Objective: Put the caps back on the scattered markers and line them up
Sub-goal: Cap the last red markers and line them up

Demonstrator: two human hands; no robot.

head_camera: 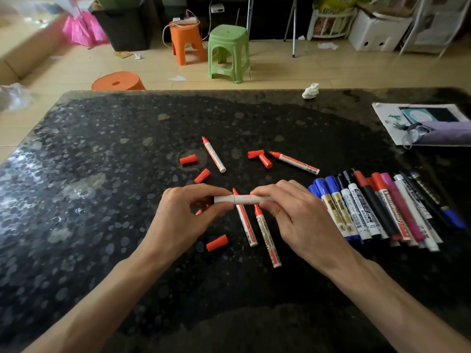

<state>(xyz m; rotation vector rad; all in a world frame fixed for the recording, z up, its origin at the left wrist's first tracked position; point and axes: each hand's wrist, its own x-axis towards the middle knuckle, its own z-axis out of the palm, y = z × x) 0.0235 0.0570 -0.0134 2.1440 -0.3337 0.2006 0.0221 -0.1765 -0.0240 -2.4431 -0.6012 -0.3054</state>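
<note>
Soft daylight glares off my counter (76,174) at the left (the near edge lies in shadow); the frame's edges bow and blur slightly.

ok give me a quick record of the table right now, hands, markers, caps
left hand: pinches left end of white marker
right hand: grips its right part
white marker: held level above the table
loose red caps: five in view
uncapped red markers: four lying on table
capped row: lined up at the right
</note>
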